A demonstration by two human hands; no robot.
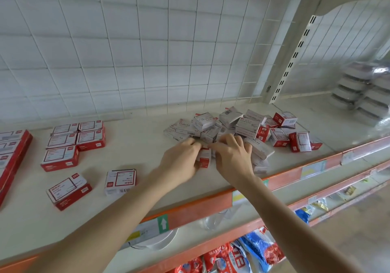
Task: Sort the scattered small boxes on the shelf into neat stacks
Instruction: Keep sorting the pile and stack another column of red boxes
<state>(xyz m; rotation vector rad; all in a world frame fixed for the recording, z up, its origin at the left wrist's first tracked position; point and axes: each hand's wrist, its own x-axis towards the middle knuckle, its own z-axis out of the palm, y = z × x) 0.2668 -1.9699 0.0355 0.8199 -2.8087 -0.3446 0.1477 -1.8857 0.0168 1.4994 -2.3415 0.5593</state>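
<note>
Two hands meet at the near edge of the jumbled small red-and-white cardboard boxes point(242, 125), mid-right on the cream shelf point(137, 146). The left hand point(181, 156) and the right hand point(232, 156) curl around a single box point(205, 156) between them. These boxes look light, stiff and smooth-sided, best pinched across the short sides. Tidy stacks point(90, 138) sit far left.

Bare left hand point(181, 156), bare right hand point(232, 156), bare forearms point(118, 215).
</note>
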